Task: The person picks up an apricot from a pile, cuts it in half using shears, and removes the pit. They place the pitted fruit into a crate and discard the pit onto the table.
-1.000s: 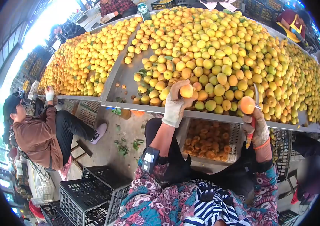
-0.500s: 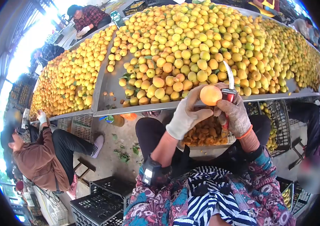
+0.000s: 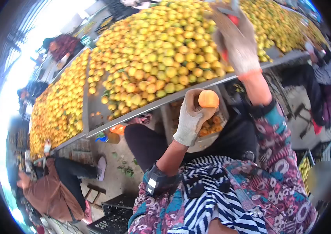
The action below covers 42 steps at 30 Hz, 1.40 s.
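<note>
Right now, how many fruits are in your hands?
1: an orange fruit in the left hand. The right hand grips a red-handled tool; its palm is hidden.

Gloved left hand [image 3: 190, 119] gripping an apricot [image 3: 208, 99], gloved right hand [image 3: 235, 41] raised over piled fruit [image 3: 153, 58]

Knitted cloth glove [image 3: 190, 121], smooth matt apricot [image 3: 208, 99], dull metal table [image 3: 95, 113].
</note>
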Motion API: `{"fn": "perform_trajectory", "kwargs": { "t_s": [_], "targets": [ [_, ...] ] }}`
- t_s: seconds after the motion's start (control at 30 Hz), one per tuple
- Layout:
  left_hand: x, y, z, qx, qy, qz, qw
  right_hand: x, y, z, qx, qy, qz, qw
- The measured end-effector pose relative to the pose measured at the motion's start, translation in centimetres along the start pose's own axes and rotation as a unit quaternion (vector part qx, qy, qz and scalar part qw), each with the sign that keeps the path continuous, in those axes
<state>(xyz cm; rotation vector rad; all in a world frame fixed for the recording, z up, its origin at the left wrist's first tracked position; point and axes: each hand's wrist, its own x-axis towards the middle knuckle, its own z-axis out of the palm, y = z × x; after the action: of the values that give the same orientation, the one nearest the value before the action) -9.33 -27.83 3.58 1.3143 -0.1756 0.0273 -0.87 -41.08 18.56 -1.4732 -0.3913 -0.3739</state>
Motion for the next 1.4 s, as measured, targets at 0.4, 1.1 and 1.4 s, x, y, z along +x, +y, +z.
{"fn": "perform_trajectory", "kwargs": {
  "t_s": [0.4,1.1,1.4],
  "targets": [
    [-2.9,-0.7,10.0,-0.087,-0.188,-0.354,0.912,5.8,0.6,-2.2,0.053,0.045,-0.233,0.970],
    [-2.0,-3.1,11.7,0.325,-0.237,-0.033,0.915,4.9,-1.6,1.7,-0.016,0.079,-0.360,0.929],
    [-2.7,2.8,8.6,-0.073,-0.384,-0.228,0.892,-1.1,2.7,-0.3,-0.137,0.000,-0.257,0.957]
  ]
}}
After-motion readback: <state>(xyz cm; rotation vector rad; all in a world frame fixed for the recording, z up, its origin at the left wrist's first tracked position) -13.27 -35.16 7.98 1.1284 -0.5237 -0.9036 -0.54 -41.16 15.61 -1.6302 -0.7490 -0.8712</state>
